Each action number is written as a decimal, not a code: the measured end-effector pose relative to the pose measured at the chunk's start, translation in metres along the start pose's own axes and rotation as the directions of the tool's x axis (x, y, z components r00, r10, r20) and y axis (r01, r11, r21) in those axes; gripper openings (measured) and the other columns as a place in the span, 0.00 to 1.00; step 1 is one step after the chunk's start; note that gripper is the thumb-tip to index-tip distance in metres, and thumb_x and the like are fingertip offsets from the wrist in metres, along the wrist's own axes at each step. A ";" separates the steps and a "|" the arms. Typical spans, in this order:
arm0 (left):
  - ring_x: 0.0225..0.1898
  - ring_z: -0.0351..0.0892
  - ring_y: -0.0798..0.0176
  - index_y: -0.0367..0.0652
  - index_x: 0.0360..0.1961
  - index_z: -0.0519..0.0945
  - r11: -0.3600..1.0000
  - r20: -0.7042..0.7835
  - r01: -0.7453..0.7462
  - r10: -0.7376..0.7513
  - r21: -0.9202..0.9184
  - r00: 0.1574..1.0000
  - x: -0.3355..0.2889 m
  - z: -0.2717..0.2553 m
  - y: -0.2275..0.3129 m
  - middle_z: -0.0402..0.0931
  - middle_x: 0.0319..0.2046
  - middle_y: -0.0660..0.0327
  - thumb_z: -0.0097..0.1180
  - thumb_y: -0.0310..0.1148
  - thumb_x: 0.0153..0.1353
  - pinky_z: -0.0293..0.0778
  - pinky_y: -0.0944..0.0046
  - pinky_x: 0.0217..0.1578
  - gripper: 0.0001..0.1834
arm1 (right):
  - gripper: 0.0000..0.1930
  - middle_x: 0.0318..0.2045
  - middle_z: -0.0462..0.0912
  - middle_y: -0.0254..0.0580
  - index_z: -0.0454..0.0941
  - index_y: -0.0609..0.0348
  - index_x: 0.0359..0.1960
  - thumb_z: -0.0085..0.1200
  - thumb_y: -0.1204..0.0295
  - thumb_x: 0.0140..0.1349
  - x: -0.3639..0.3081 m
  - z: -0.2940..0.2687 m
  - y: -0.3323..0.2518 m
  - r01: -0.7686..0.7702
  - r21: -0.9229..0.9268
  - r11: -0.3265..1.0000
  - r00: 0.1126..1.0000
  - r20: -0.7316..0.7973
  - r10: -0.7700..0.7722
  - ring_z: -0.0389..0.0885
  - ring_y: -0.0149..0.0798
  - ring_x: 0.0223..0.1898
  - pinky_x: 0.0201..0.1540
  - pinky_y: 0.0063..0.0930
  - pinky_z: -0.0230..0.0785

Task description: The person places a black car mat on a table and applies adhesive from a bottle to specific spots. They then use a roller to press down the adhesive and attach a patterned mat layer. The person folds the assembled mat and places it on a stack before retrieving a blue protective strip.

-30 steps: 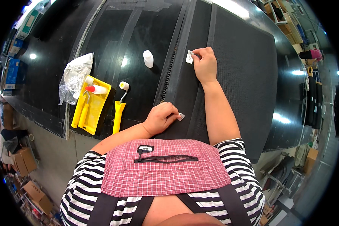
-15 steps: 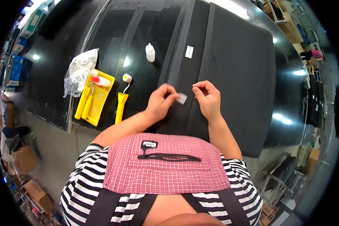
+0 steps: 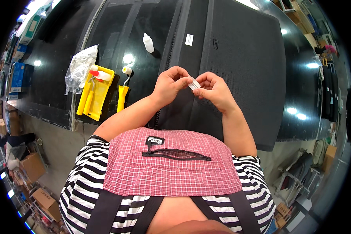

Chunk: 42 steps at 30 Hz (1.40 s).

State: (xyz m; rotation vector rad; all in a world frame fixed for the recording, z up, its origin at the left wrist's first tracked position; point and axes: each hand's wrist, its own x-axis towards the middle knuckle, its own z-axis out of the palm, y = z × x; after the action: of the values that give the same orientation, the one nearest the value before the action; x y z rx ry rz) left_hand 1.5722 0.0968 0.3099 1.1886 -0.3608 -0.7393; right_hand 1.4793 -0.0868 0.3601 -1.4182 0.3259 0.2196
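Between my two hands is a small white label (image 3: 194,85), pinched by the fingertips of both. My left hand (image 3: 170,86) grips its left side, and my right hand (image 3: 215,91) grips its right side. Beneath them lies a large black textured sheet (image 3: 243,74), with a strip of toothed black zipper (image 3: 170,52) running along its left part. Farther up on the sheet sits another white label (image 3: 189,39). To its right a small dark mark (image 3: 215,43) shows on the surface.
Left of the sheet stands a white squeeze bottle (image 3: 148,43). Nearer lie a yellow-handled roller (image 3: 122,97) and a yellow tray (image 3: 101,93) holding another roller and a red-capped bottle (image 3: 100,75). A clear plastic bag (image 3: 78,70) rests beside the tray on the glossy black table (image 3: 46,84).
My right hand has come left and taken hold of the label that my left hand held. Both hands now meet at it. The view has shifted slightly.
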 end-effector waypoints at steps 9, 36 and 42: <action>0.39 0.81 0.69 0.38 0.40 0.78 0.999 0.006 0.043 -0.043 -0.024 0.999 -0.001 0.014 -0.013 0.82 0.37 0.61 0.62 0.28 0.67 0.77 0.68 0.44 0.06 | 0.04 0.32 0.84 0.38 0.79 0.62 0.39 0.59 0.76 0.65 0.011 -0.004 0.008 0.127 0.175 0.976 0.967 -0.241 -0.083 0.82 0.28 0.35 0.40 0.21 0.76; 0.40 0.83 0.53 0.41 0.34 0.80 0.614 0.437 -0.538 0.324 0.578 0.839 0.019 0.008 -0.023 0.83 0.38 0.57 0.66 0.26 0.57 0.80 0.59 0.41 0.06 | 0.07 0.38 0.82 0.40 0.85 0.61 0.30 0.63 0.69 0.60 0.139 -0.131 -0.008 0.101 -0.782 0.615 0.812 -0.292 -0.506 0.82 0.42 0.39 0.45 0.36 0.74; 0.39 0.83 0.53 0.42 0.34 0.80 0.598 0.436 -0.561 0.357 0.573 0.826 0.020 0.008 -0.023 0.82 0.36 0.59 0.66 0.27 0.57 0.80 0.58 0.39 0.06 | 0.08 0.38 0.83 0.40 0.85 0.59 0.30 0.64 0.68 0.60 0.141 -0.129 -0.009 0.059 -0.803 0.593 0.809 -0.309 -0.499 0.83 0.43 0.39 0.46 0.37 0.75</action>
State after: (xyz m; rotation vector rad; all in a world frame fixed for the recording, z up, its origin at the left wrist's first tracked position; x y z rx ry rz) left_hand 1.5741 0.0732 0.2894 1.5867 -1.2310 -0.2850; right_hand 1.6027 -0.2221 0.3033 -2.3814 0.4505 -0.3720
